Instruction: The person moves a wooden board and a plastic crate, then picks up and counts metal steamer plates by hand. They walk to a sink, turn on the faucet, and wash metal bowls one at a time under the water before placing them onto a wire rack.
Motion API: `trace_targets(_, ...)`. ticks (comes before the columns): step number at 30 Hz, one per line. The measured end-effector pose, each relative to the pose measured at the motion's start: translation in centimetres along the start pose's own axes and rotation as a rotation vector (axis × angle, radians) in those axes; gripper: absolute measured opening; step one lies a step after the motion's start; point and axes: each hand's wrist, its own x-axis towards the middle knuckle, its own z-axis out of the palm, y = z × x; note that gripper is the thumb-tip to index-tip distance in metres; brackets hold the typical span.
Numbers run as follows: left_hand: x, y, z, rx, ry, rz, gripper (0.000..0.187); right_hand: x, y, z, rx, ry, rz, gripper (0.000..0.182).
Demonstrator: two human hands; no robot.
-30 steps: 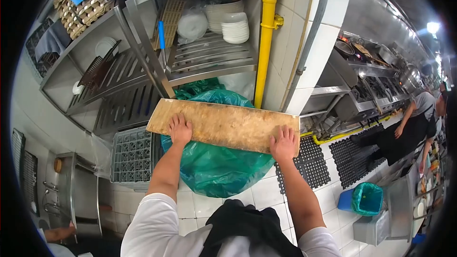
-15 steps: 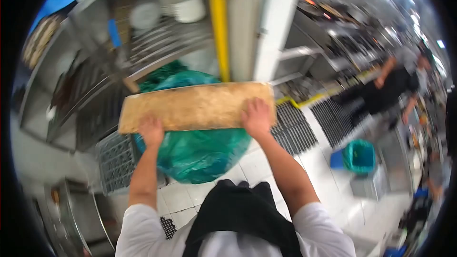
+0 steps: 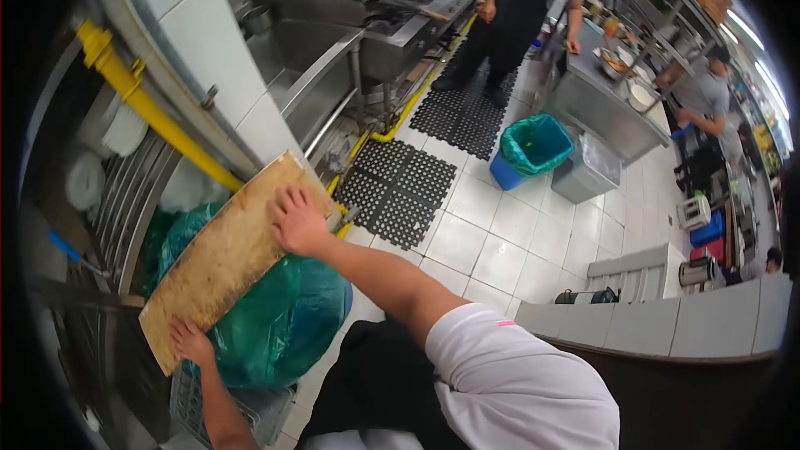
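Note:
A long wooden board [image 3: 225, 262], worn and stained, lies across a large bin lined with a green plastic bag [image 3: 267, 325]. My right hand [image 3: 296, 221] rests on the board's upper right part, its fingers spread over the top face. Near the lower left end, my left hand [image 3: 190, 340] also lies on the board with fingers stretched out. The thumbs and undersides of both hands are not clearly visible. Part of the bag bulges out beneath the board's near edge.
A yellow pipe [image 3: 162, 129] and a tiled pillar [image 3: 217, 67] stand behind the board. Black rubber mats [image 3: 392, 192] cover part of the floor. A blue bin [image 3: 508, 171] stands ahead, near a person in a black apron [image 3: 525, 8]. A grey crate [image 3: 250, 417] sits below.
My view has swung to the right, so the board and both hands now appear further left and slanted. Both hands stay on the board. More of the stove aisle shows.

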Motion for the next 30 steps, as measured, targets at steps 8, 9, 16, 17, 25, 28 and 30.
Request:
trace_targets(8, 1.1, 2.0, -3.3, -0.017, -0.225, -0.179, 0.065, -0.2, 0.1, -0.2, -0.009, -0.043, -0.011, 0.056)
trace_targets(9, 1.2, 2.7, -4.3, -0.029, -0.219, -0.186, 0.065, -0.2, 0.1, -0.2, -0.003, -0.051, -0.011, 0.057)
trace_targets(16, 2.5, 5.4, -5.4, -0.039, -0.277, -0.411, 0.066, 0.0, 0.2, -0.6, -0.003, -0.113, -0.012, 0.059)
trace_targets(17, 2.5, 5.7, -5.3, -0.003, -0.259, -0.440, 0.066, 0.0, 0.1, -0.7, -0.009, -0.113, -0.017, 0.059)
trace_targets(25, 2.7, 5.0, -3.4, 0.073, -0.256, -0.395, 0.064, 1.4, 0.1, -0.8, -0.013, -0.191, -0.024, 0.062)
trace_targets(28, 3.0, 5.0, -3.6, 0.095, -0.268, -0.379, 0.063, 1.3, 0.4, -0.8, 0.012, -0.171, -0.029, 0.061)
trace_targets(30, 2.8, 4.7, -3.0, 0.109, -0.272, -0.375, 0.063, 1.3, 0.5, -0.5, 0.000, -0.148, -0.042, 0.061)
